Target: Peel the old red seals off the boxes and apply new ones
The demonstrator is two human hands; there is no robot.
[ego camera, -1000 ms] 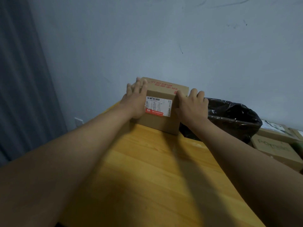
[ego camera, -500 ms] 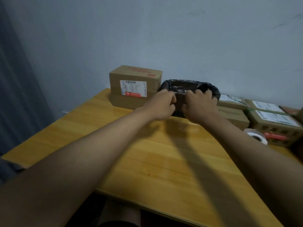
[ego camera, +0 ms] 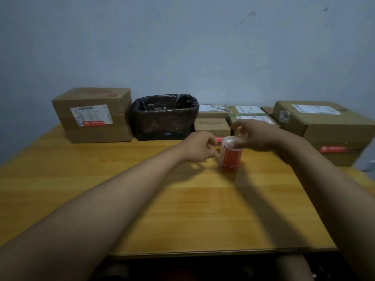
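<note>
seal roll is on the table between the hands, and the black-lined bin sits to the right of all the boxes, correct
Not quite. In the head view the seal roll is between the hands, but the bin sits second from the left, with one box on its left and the others on its right.

A wooden table (ego camera: 182, 209) with a warm yellow-orange grain fills the lower part of the view, its near edge running across the bottom. At the back of the table, close to the wall, stands a bin lined with a black plastic bag (ego camera: 164, 116); the liner is folded over the rim and its glossy surface is wrinkled. The bin's mouth is open and its inside looks dark; what it holds cannot be made out. Behind everything rises a plain pale blue-grey wall (ego camera: 182, 47), marked by a few faint dark scuffs in its upper right. Under the table's near edge the space is dark and unclear.
</note>
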